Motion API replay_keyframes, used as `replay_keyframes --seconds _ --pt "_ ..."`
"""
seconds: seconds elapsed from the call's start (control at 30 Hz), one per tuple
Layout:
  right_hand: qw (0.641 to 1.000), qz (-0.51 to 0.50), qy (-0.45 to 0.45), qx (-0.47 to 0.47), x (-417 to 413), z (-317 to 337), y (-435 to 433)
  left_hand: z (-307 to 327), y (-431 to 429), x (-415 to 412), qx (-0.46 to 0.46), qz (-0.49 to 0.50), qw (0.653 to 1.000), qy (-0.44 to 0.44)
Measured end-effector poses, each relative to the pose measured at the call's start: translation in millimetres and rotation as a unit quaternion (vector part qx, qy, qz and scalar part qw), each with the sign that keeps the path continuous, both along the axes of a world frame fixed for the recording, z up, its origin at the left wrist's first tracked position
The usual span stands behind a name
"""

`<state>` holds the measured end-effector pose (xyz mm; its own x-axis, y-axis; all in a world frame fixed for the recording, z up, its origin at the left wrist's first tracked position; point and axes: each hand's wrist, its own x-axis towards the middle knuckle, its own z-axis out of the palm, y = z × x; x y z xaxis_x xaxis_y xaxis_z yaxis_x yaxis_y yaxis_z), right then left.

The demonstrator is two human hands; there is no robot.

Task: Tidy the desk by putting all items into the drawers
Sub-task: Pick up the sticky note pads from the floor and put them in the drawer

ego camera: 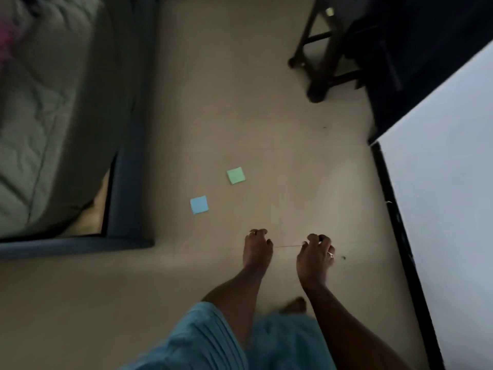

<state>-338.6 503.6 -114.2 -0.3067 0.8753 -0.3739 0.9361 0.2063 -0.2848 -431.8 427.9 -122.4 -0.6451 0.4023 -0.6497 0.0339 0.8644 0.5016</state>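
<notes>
Stretching between the two hands is a thin strand (288, 246), pale and hair-fine (whether it is thread, wire or elastic cannot be told), held nearly level above the floor (266, 108). The left hand (257, 249) has its fingers curled inward, and its fingertips pinch the strand's left end. The right hand (314, 256) is curled the same way and pinches the right end, so the strand runs taut from one to the other. Each hand wears a ring: the left ring (252, 232) sits near the top of the knuckles, and the right ring (330, 254) is on the outer side of the hand.

Two square pads lie flat on the floor, ahead of the hands and to their left. The green sticky-note pad (235, 175) is the farther one. The blue sticky-note pad (199, 204) is nearer and further left, and the two are close together but apart.

The desk (440, 209) fills the right edge of the view as a plain white top with a black edge (394, 209); both pads are well apart from it. A dark wooden stool (320, 62) stands at the upper right, beside the desk's far end. On the left is a bed (53, 102) with a rumpled grey-green cover inside a blue-grey frame (133, 156).

Below the hands are a light blue garment (213, 343) and a bare foot (294, 305). A small dark speck (344, 258) lies on the floor just to the right of the right hand.
</notes>
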Motion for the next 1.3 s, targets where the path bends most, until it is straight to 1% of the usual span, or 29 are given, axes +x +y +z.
replay_keyframes --seconds 0.17,0.43,0.57,0.7,0.83,0.93,0.97,1.0,1.03,1.1,1.13,1.2,1.3 --pt "0.997 0.049 -0.037 -0.050 -68.0 -30.3 2.0 -31.4 -22.5 -60.8 -0.034 0.109 0.993 -0.020" --pt "0.978 0.181 -0.092 -0.056 -174.7 -73.4 67.5 -79.6 -2.7 -134.4 -0.051 0.245 0.967 -0.045" --pt "0.962 0.241 -0.116 -0.061 -234.1 -116.4 93.7 -122.3 11.4 -166.0 -0.072 0.297 0.950 -0.072" --pt "0.958 0.238 -0.133 -0.092 -289.8 -183.3 110.8 -180.2 8.0 -200.4 -0.086 0.333 0.935 -0.088" --pt "0.938 0.279 -0.162 -0.126 -336.9 -275.8 116.7 -271.6 -11.5 -241.0 -0.112 0.358 0.923 -0.085" --pt "0.940 0.267 -0.134 -0.166 -374.8 -354.5 121.1 -358.4 -31.4 -269.9 -0.120 0.364 0.922 -0.051" --pt "0.938 0.268 -0.132 -0.176 -387.7 -364.7 125.8 -373.5 -35.0 -281.8 -0.122 0.369 0.921 -0.040" --pt "0.930 0.279 -0.142 -0.190 -395.9 -405.6 124.7 -414.9 -43.9 -288.8 -0.134 0.371 0.918 -0.043" --pt "0.922 0.300 -0.153 -0.193 -406.0 -433.1 125.0 -442.1 -49.4 -298.9 -0.150 0.364 0.918 -0.053" --pt "0.921 0.305 -0.147 -0.192 -422.5 -452.4 127.5 -464.2 -52.7 -318.1 -0.157 0.363 0.917 -0.058" --pt "0.922 0.302 -0.150 -0.191 -430.2 -482.2 122.0 -494.4 -57.5 -325.9 -0.162 0.373 0.912 -0.057" --pt "0.935 0.265 -0.153 -0.179 -445.7 -528.9 115.5 -539.1 -63.3 -338.7 -0.177 0.394 0.900 -0.051" --pt "0.955 0.163 -0.177 -0.173 -458.8 -577.7 107.0 -586.8 -64.3 -343.9 -0.184 0.447 0.874 -0.046"
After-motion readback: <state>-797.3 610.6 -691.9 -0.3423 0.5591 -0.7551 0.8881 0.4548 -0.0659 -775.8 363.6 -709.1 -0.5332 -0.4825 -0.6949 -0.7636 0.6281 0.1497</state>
